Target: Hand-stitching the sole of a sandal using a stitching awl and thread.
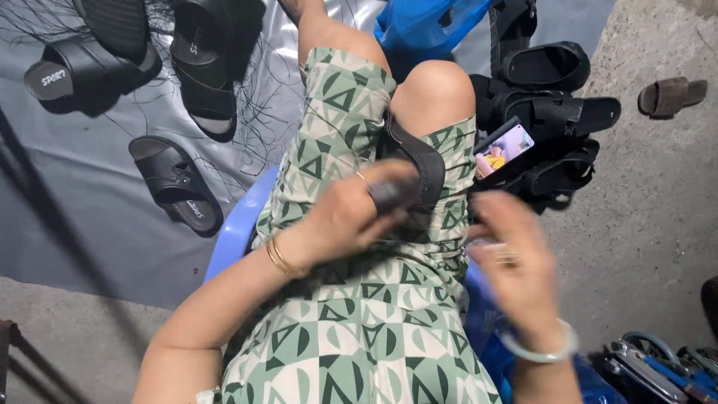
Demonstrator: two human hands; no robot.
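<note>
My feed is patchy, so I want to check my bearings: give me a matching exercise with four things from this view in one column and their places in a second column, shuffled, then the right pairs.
Things:
1. black sandal
2. phone
3. brown sandal
4. left hand

Places:
A. alone on the bare concrete, far right
B. on the lap, between the knees
C. propped on the pile of black sandals at the right
D. gripping the sandal on the lap

Pairs: 1-B, 2-C, 3-A, 4-D
</note>
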